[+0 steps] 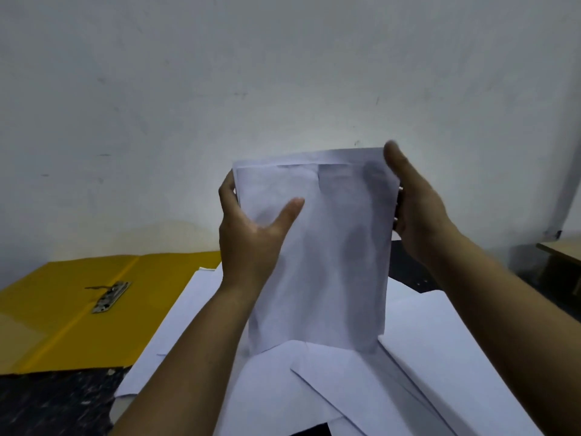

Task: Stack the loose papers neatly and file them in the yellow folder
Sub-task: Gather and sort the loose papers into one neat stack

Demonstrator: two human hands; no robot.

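Note:
I hold a small stack of white papers (pixel 330 247) upright in the middle of the view, its lower edge resting on loose sheets (pixel 314 388) scattered over the table. My left hand (pixel 248 234) grips the stack's left edge, thumb across the front. My right hand (pixel 415 209) clasps the right edge, thumb over the top corner. The sheets in the stack are slightly out of line at the top. The yellow folder (pixel 56 309) lies open and flat at the left, with a metal clip (pixel 110 297) near its spine.
A dark speckled tabletop (pixel 47 404) shows at the lower left. A pale wall (pixel 283 73) stands close behind the table. Part of another wooden table (pixel 562 250) is at the far right edge.

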